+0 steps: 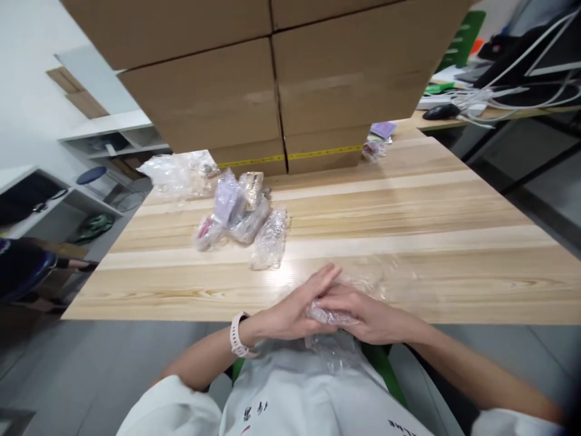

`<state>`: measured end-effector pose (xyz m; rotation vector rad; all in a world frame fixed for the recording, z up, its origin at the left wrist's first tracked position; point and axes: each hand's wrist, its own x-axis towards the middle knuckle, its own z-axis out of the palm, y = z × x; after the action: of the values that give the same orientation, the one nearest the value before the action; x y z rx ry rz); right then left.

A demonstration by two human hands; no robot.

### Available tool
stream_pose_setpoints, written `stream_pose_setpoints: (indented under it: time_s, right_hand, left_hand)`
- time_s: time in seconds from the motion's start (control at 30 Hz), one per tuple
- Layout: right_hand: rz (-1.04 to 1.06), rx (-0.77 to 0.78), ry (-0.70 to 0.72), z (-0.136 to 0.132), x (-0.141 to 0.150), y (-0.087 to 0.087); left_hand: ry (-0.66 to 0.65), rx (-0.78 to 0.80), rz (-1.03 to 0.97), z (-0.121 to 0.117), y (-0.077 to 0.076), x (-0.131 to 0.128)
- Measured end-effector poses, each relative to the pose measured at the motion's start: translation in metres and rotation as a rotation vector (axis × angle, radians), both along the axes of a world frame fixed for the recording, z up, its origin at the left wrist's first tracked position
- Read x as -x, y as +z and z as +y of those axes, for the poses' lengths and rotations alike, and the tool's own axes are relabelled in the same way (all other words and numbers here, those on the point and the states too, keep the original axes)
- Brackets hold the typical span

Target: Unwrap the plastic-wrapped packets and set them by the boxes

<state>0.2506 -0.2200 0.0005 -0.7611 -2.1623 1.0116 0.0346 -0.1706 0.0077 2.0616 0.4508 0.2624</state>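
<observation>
Two bare hands, the left hand (pixel 290 312) and the right hand (pixel 379 316), fingers overlapping, are pressed together around crumpled clear plastic (pixel 333 316) at the near edge of a wooden table (pixel 454 242). Farther in, left of centre, lie plastic-wrapped packets (pixel 228 200). Behind, stacked cardboard boxes (pixel 218 97) rise at the table's far side.

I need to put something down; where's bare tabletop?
Bare wood: between the clear film and the right edge of the table; also the front-left corner, left of the left hand. Crowded: back middle, with boxes; centre-left, with wrapped packets.
</observation>
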Motion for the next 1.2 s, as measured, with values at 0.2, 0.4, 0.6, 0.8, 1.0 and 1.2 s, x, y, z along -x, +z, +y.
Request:
stream_pose_setpoints:
  time_s: [0.2,0.4,0.6,0.8,1.0,1.2]
  right_hand:
    - [-0.018,-0.079,0.035,0.014,0.001,0.056]
    - [-0.007,-0.198,-0.349,0.049,0.004,0.019]
    - [-0.105,-0.365,-0.405,0.076,0.03,-0.026]
    - [-0.335,-0.511,-0.185,0.113,0.064,-0.037]
    - [-0.236,-0.388,-0.15,0.143,0.069,-0.062]
    - [0.429,0.233,-0.664,0.113,0.025,-0.046]
  left_hand:
    - [0.445,-0.312,-0.253,0.033,0.072,0.108]
    - [1.717,-1.065,-0.4,0.179,0.102,0.226]
    - [1.495,-0.639,0.041,0.27,0.039,0.234]
    - [1.193,-0.433,0.17,0.287,0.014,0.242]
    - [1.264,-0.736,0.251,0.243,0.065,0.229]
    - [0.87,-0.825,-0.16,0.133,0.072,0.115]
